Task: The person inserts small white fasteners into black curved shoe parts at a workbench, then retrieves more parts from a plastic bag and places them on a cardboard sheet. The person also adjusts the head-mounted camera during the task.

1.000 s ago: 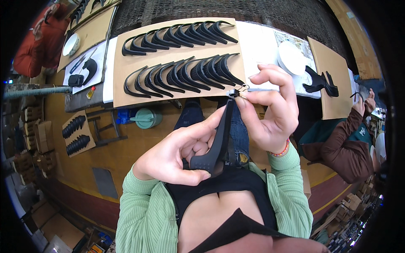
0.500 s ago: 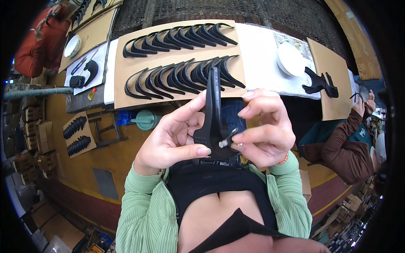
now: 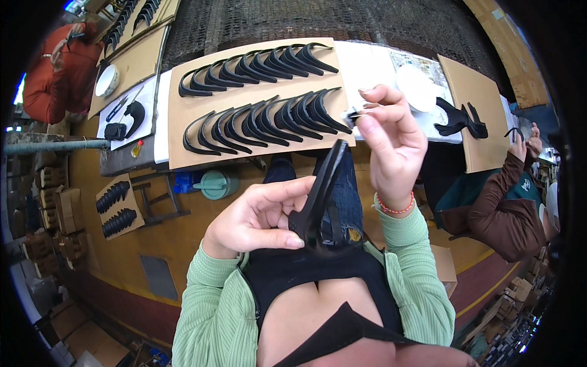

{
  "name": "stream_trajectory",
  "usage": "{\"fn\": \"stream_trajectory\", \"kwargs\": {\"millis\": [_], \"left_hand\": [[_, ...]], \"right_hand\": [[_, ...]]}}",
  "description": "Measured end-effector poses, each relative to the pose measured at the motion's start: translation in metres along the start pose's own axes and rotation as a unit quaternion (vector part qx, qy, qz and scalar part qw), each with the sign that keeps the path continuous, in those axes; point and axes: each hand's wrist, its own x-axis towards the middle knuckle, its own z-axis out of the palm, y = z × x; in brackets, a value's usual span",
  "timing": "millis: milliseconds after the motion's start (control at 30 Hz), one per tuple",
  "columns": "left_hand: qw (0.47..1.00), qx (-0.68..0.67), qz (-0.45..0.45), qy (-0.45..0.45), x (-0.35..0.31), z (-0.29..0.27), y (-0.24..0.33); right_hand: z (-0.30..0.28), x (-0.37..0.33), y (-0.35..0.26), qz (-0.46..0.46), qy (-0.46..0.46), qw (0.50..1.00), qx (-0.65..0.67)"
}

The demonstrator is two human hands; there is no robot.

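A black curved strip-like piece point(image 3: 319, 202) stands up in front of my chest, its narrow end pointing away from me. My left hand point(image 3: 260, 217) is closed on it, thumb on the near side and fingers behind. To the right and farther out, my right hand point(image 3: 394, 144) is raised, thumb and fingers pinching a small dark thing with a whitish tip point(image 3: 353, 116). Its exact kind is too small to make out. That hand is apart from the black piece and hovers by the right edge of a cardboard sheet point(image 3: 177, 144) on the table.
Two rows of similar black curved pieces point(image 3: 257, 67) lie on the cardboard. A white bowl point(image 3: 416, 88) stands right of it. Co-workers sit at far left point(image 3: 52, 85) and right point(image 3: 495, 214). A lidded teal container point(image 3: 217, 185) is below the table edge.
My right hand has moved up and away from the black piece, carrying the small white-tipped thing toward the table. The black piece in my left hand has dropped nearer and leans more to the right.
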Motion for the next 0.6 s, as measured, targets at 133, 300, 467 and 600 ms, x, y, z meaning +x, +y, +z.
{"fn": "stream_trajectory", "kwargs": {"millis": [133,300,467,600], "left_hand": [[0.998,0.025,0.036,0.047,0.008,-0.011,0.006],[0.991,-0.027,0.064,0.116,0.013,-0.009,0.002],[0.99,-0.053,0.058,0.116,0.015,-0.002,0.002],[0.988,-0.079,0.057,0.116,0.013,0.002,0.004]], "right_hand": [[-0.013,0.002,-0.013,0.002,-0.002,0.999,0.035],[-0.012,-0.005,-0.035,-0.063,-0.169,0.973,-0.142],[-0.001,-0.007,-0.038,-0.101,-0.202,0.954,-0.197],[0.004,-0.006,-0.034,-0.118,-0.189,0.952,-0.211]]}}
